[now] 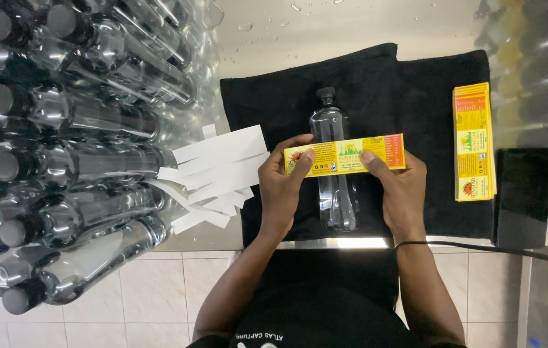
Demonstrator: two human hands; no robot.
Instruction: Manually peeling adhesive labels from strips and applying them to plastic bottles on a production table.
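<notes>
A clear plastic bottle point(333, 129) with a black cap lies lengthwise on a black towel point(409, 96), cap pointing away from me. Across its middle stretches a yellow and orange label strip point(345, 155). My left hand point(282, 187) pinches the strip's left end, thumb on top. My right hand point(401, 190) holds the right part of the strip, thumb pressing near its middle. The bottle's lower half shows between my two hands.
A heap of clear black-capped bottles point(68, 148) fills the left side. White backing strips point(216, 171) lie beside the towel. A stack of yellow labels point(474, 142) sits on the towel's right, next to a black phone point(523, 193). More bottles point(545, 64) stand at the right.
</notes>
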